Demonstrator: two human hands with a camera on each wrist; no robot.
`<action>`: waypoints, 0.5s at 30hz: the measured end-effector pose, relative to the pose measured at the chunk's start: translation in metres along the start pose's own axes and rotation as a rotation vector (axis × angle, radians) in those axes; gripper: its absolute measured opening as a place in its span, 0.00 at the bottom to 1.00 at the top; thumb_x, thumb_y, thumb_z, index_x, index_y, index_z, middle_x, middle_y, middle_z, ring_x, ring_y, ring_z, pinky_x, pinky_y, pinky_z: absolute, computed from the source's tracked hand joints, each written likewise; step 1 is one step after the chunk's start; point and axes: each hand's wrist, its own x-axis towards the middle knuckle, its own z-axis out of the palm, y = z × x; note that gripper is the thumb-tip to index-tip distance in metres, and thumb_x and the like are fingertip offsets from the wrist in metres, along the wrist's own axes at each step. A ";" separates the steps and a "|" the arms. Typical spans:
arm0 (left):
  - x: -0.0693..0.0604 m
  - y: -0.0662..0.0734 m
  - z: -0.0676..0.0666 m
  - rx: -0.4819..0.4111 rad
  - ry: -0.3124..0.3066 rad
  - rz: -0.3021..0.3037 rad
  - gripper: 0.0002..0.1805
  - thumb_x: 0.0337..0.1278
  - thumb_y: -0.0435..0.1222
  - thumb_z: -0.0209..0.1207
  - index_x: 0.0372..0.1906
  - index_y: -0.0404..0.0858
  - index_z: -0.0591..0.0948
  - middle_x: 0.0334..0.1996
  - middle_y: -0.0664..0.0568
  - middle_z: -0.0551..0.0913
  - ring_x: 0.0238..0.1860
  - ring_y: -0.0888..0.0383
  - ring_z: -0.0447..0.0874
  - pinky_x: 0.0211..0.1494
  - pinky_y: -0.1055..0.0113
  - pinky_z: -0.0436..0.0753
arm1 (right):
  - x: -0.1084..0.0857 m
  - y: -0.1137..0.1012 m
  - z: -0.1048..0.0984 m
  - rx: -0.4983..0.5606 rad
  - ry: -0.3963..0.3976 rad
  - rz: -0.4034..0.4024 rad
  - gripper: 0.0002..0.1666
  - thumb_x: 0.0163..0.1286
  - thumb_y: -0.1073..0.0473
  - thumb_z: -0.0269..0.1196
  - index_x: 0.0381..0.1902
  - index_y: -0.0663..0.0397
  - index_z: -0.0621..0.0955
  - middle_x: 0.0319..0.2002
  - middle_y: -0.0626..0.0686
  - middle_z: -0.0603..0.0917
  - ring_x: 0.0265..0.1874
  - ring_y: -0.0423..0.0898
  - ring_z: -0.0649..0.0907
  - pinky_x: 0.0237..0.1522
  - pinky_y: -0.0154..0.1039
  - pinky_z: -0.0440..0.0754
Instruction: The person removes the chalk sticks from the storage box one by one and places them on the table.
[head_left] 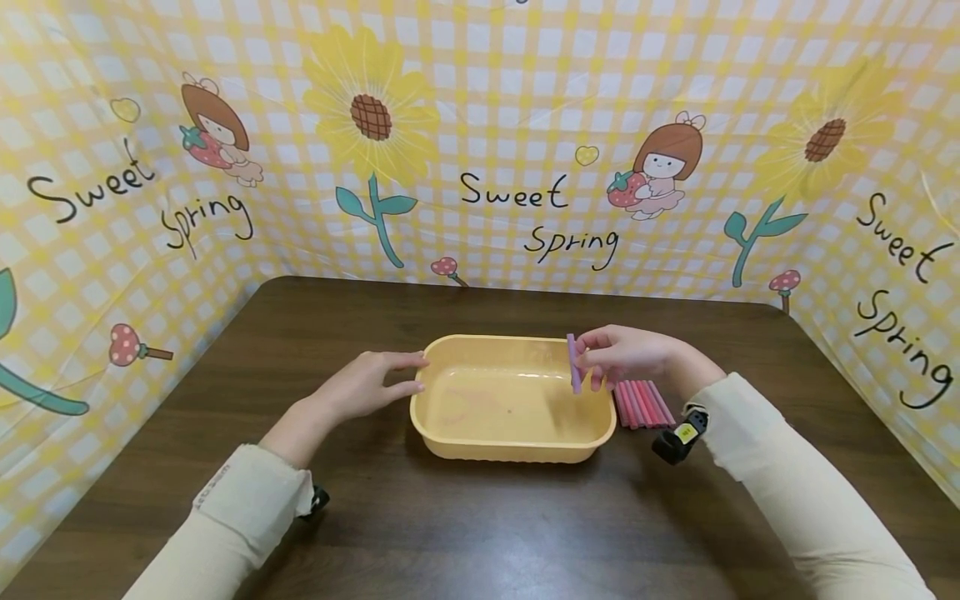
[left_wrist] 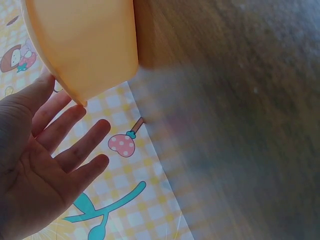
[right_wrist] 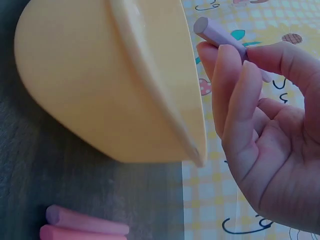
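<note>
A yellow plastic basin (head_left: 495,452) with rounded corners sits on the table, its inside facing up. Fingertips of my left hand (head_left: 360,387) touch its left rim, the fingers loosely extended; the left wrist view shows the same hand (left_wrist: 50,165) against the basin (left_wrist: 95,50). Above the basin's right rim, my right hand (head_left: 626,354) pinches a purple chalk stick (head_left: 574,364) between thumb and fingers. In the right wrist view this chalk stick (right_wrist: 220,34) has a flat round end. Right of the basin lies a row of pink and purple chalk sticks (head_left: 643,404), partly under my right hand.
Everything stands on a dark brown wooden table (head_left: 480,533). A yellow checked cloth (head_left: 480,108) with printed flowers and lettering rises behind the table and along both sides. Each wrist carries a black camera (head_left: 678,437).
</note>
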 end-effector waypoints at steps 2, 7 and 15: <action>0.000 0.000 0.000 0.000 0.001 0.002 0.24 0.59 0.41 0.59 0.59 0.36 0.76 0.60 0.43 0.75 0.62 0.45 0.73 0.63 0.48 0.73 | -0.003 0.003 -0.002 -0.011 0.003 -0.011 0.13 0.72 0.58 0.50 0.44 0.64 0.70 0.35 0.50 0.85 0.26 0.40 0.79 0.28 0.30 0.76; 0.001 -0.001 0.000 0.004 0.000 0.002 0.24 0.59 0.42 0.59 0.59 0.36 0.76 0.60 0.43 0.75 0.62 0.45 0.73 0.63 0.48 0.73 | -0.010 0.010 -0.006 -0.040 0.058 0.006 0.12 0.72 0.57 0.51 0.44 0.62 0.71 0.33 0.49 0.84 0.26 0.40 0.80 0.28 0.31 0.78; 0.001 -0.003 0.001 0.013 -0.004 0.000 0.24 0.59 0.43 0.59 0.59 0.37 0.76 0.60 0.44 0.76 0.62 0.45 0.74 0.63 0.49 0.73 | -0.023 0.024 -0.011 -0.047 0.121 0.009 0.13 0.71 0.58 0.52 0.45 0.64 0.71 0.30 0.47 0.83 0.25 0.37 0.79 0.29 0.31 0.81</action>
